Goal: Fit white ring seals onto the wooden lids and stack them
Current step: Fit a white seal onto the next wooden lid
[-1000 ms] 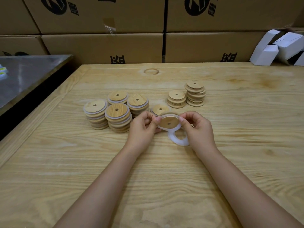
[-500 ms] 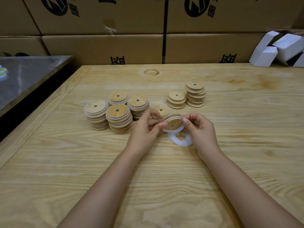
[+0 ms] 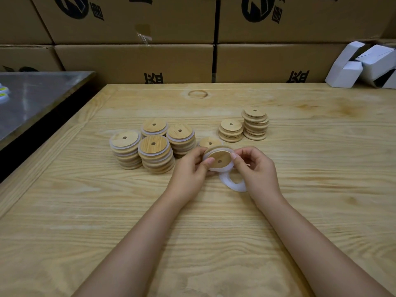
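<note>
Hands meet mid-table: the left hand point(image 3: 188, 170) and right hand point(image 3: 257, 170) pinch one wooden lid point(image 3: 218, 157) by opposite edges, fingers curled. It is tilted toward the viewer, probably to seat the white ring seal point(image 3: 222, 168) round its rim. A spare ring point(image 3: 232, 185) sits just beneath the right hand, and sealed stacks point(image 3: 156, 155) stand to the left.

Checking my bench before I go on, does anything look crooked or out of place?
The tall lid stack at back right is staggered, lids shifted off each other. Nothing else stands out.
</note>
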Action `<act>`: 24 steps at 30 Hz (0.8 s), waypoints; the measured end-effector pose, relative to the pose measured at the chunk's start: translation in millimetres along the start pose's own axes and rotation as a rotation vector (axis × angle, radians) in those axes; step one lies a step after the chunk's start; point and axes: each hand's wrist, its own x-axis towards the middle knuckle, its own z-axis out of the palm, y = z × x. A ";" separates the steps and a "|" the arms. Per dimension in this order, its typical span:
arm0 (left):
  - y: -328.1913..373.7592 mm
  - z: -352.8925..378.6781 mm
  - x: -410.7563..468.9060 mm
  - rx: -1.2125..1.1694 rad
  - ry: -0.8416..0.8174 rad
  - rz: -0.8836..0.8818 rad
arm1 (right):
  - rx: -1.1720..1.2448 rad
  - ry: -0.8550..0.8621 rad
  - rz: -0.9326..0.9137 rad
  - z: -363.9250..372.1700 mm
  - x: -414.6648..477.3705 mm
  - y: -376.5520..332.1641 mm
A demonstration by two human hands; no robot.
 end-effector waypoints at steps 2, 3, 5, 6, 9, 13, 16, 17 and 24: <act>2.8 0.5 0.0 -0.146 -0.001 -0.059 | 0.005 0.005 -0.020 2.3 -2.0 -1.0; 4.0 0.5 0.3 -0.182 -0.002 -0.075 | 0.004 0.013 -0.028 3.4 -2.7 -1.2; 6.4 0.4 0.4 -0.236 -0.006 -0.087 | 0.003 0.034 -0.038 5.7 -3.8 -1.3; 7.6 0.1 0.6 -0.268 -0.002 -0.088 | 0.008 0.044 -0.039 7.2 -4.1 -1.5; 10.5 -1.4 0.7 -0.352 0.020 -0.097 | 0.046 0.068 -0.021 11.2 -4.4 -3.8; 11.6 -4.5 1.5 -0.435 0.047 -0.145 | 0.099 0.047 0.021 12.3 -3.4 -8.0; 11.8 -7.2 1.7 -0.485 0.048 -0.180 | 0.101 0.014 0.043 12.0 -3.1 -10.4; 11.6 -7.9 1.7 -0.497 0.044 -0.187 | 0.092 0.007 0.038 12.3 -3.1 -11.2; 11.9 -7.5 1.0 -0.488 -0.017 -0.191 | 0.008 -0.007 -0.028 11.4 -6.7 -9.7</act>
